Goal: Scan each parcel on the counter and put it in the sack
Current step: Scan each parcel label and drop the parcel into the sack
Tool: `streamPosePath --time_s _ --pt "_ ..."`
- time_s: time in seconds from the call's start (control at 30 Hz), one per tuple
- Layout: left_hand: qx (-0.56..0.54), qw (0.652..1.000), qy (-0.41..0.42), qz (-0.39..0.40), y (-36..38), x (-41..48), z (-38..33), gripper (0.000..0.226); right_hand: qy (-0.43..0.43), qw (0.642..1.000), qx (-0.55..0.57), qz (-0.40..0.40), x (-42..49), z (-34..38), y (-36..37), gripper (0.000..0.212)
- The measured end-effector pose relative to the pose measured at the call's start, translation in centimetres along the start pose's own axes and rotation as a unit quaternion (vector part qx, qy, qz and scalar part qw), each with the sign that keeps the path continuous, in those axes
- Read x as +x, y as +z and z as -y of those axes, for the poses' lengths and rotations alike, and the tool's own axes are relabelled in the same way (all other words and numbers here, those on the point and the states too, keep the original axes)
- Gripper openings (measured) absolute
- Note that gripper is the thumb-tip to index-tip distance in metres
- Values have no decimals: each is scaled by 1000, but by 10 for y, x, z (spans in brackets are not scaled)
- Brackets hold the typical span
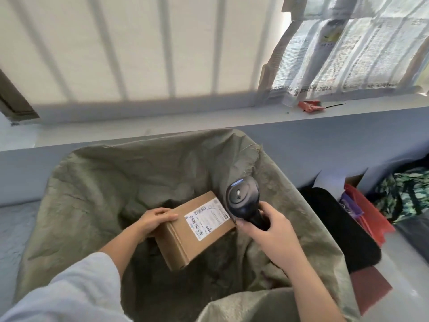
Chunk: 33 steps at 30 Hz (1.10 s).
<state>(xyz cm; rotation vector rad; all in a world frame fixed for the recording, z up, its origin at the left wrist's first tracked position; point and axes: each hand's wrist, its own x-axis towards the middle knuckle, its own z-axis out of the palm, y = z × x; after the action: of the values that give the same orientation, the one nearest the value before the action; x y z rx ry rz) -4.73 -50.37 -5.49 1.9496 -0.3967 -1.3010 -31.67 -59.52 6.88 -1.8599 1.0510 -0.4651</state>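
So the left hand (155,219) has the box (185,238) by its far-left edge, fingers curled over the top of it, and it's holding the thing tilted over the open mouth of the sack (92,177). Can't tell if the box touches the sack's lining underneath or just hangs there. The white label (207,219) faces up, on the right half of the box top. The right hand (269,231) is wrapped tight round the handle of a black scanner (241,196), whose head sits just beside the box's right corner, right next to the label, with a small strip lit at its far end. The sack is big, olive green and crumpled, and takes up most of the middle of the view. A pale sleeve (69,287) covers the left arm at near left. To the right of the sack there's a black bag (336,228), then a red bag (369,214), then a green patterned one (406,194). On the far side runs a ledge (162,117) with a red wrapper (311,106) on it, and newspaper (348,54) covers the window above.
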Motion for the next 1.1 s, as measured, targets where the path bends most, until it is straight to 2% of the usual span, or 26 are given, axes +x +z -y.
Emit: streamPosePath --time_s 0.07,0.1,0.23,0.33,0.4,0.53,0.7,0.8,0.9,0.93,1.0,1.1 --pt "6 1000 -3 -4 0 18 15 29 16 1000 23 -1 6 -6 3 30" --pt "11 1000 -4 -10 2 26 22 29 22 999 30 1 9 -9 4 27" --pt "45 998 -17 -38 15 57 45 50 36 999 28 4 20 -15 7 19" --pt "48 998 -15 -43 27 77 49 48 34 999 30 2 27 -16 7 17" --pt "36 997 -6 -73 33 88 48 48 32 999 31 0 30 -17 7 17" --pt "22 981 -34 -189 41 102 61 79 30 999 37 2 36 -18 8 18" --pt "-33 952 -137 -274 59 86 84 106 41 998 36 -3 42 -19 11 20" --pt "-16 954 -161 -254 72 70 97 121 44 998 38 1 45 -18 13 18" --pt "73 974 -148 -157 90 56 121 136 46 998 40 5 46 -16 14 18" --pt "108 978 -131 -118 96 52 128 134 45 998 37 7 47 -16 14 19" --pt "170 978 -91 -77 103 53 142 116 42 998 32 13 46 -17 15 20" --pt "206 969 -58 -127 106 63 146 69 35 999 35 19 47 -18 15 25"
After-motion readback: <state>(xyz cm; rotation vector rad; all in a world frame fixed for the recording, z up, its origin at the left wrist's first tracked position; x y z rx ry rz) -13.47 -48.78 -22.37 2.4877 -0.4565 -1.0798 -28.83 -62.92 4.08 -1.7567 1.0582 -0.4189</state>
